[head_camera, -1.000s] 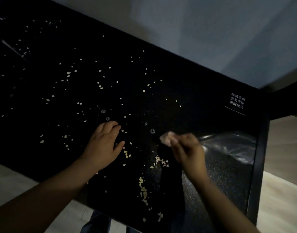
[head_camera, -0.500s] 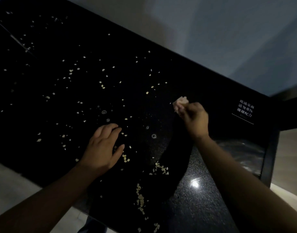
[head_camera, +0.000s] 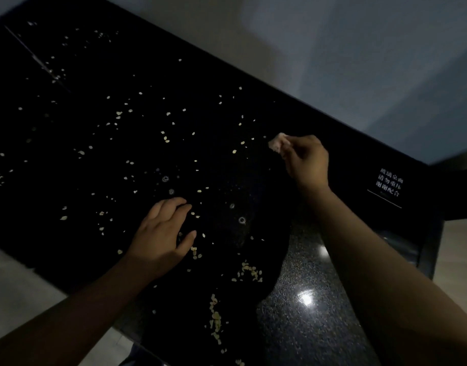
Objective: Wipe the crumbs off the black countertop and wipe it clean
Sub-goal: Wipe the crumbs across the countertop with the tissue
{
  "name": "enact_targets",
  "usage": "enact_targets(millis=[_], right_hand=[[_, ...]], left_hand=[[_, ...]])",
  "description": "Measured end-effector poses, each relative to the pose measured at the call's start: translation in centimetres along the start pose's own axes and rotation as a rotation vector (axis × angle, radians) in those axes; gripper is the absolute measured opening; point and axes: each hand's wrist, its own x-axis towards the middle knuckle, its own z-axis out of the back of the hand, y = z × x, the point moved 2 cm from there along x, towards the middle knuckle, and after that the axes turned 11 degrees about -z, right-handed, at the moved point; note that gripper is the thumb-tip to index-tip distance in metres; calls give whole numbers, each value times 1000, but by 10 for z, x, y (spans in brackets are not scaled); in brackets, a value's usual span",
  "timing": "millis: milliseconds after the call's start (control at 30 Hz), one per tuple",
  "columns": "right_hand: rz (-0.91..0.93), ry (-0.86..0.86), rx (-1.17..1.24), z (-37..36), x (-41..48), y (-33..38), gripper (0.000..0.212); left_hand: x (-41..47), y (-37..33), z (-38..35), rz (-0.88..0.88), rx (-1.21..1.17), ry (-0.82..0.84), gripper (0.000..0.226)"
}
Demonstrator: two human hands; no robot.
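Observation:
The black countertop runs diagonally across the view, strewn with several pale crumbs, thickest in a line near the front edge. My right hand pinches a small crumpled pale cloth near the counter's far edge. My left hand rests palm down on the counter among the crumbs, fingers lightly bent, holding nothing.
A white-lettered label sits on the counter at the far right. A grey wall rises behind the counter. Pale floor shows below the front edge. A light glare reflects off the speckled surface near my right forearm.
My right hand carried the cloth from the middle near my left hand away toward the counter's far edge. The left hand stayed in place.

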Motion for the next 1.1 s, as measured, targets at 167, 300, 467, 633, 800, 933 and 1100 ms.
enact_targets(millis=[167,300,467,633,800,933,1100], right_hand=[[30,82,-68,-30,-23,-13,16],[99,251,-31,-33,-99,-19,19],[-8,301,107,-15,-126,-9,16],[-33,11,119,8,-53,3,17],[-19,-89,31,-14,35,7,22],[-46,-100,11,-45,76,9,24],[64,-106,-33,-67,35,3,17]], left_hand=[[1,3,-4,-5,-14,-25,63],[-1,2,-4,-13,14,-45,62],[0,2,-3,7,30,-33,65],[-1,2,-2,-3,37,-20,63],[25,-2,14,-67,78,-92,53],[59,2,24,-123,69,-154,48],[102,28,31,-120,71,-150,55]])
